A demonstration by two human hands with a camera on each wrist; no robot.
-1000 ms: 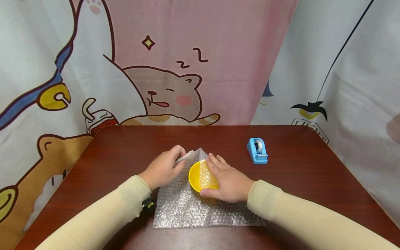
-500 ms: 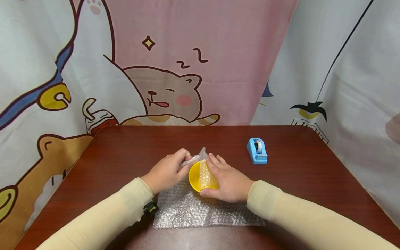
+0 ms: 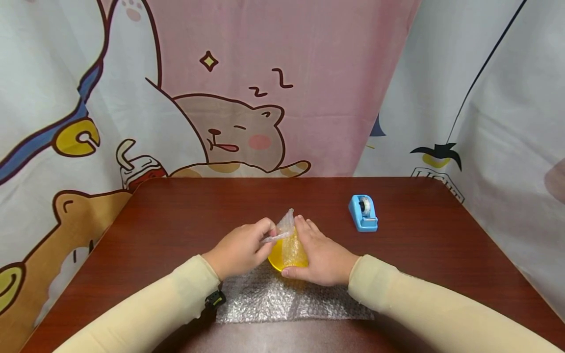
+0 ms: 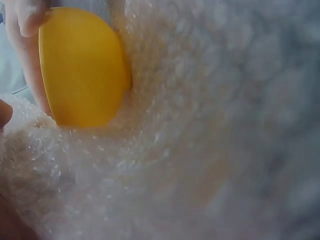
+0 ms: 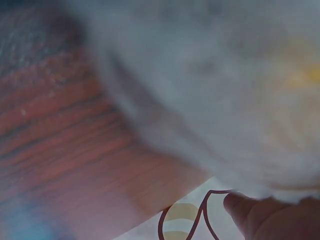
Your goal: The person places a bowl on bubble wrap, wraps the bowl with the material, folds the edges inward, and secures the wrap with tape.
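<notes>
A yellow bowl point(image 3: 275, 259) sits on a sheet of bubble wrap point(image 3: 282, 301), one flap of which is folded over its right part. My left hand point(image 3: 242, 249) pinches another edge of the wrap and holds it over the bowl's left side. From the right, my right hand point(image 3: 325, 257) rests on the folded flap, fingers stretched out and thumb at the near rim. In the left wrist view the bowl point(image 4: 82, 67) shows its smooth yellow side, surrounded by wrap. Blurred wrap point(image 5: 210, 95) fills much of the right wrist view and hides the bowl's underside.
A blue tape dispenser point(image 3: 364, 214) with a roll of clear tape stands on the brown table point(image 3: 419, 235), beyond my right hand. A cartoon-print curtain point(image 3: 282, 88) hangs behind the table. A small black device point(image 3: 215, 298) is at my left wrist.
My left hand has moved right and slightly nearer, drawing the wrap's edge over the bowl's left side. More of the bowl is covered. My right hand has stayed nearly still.
</notes>
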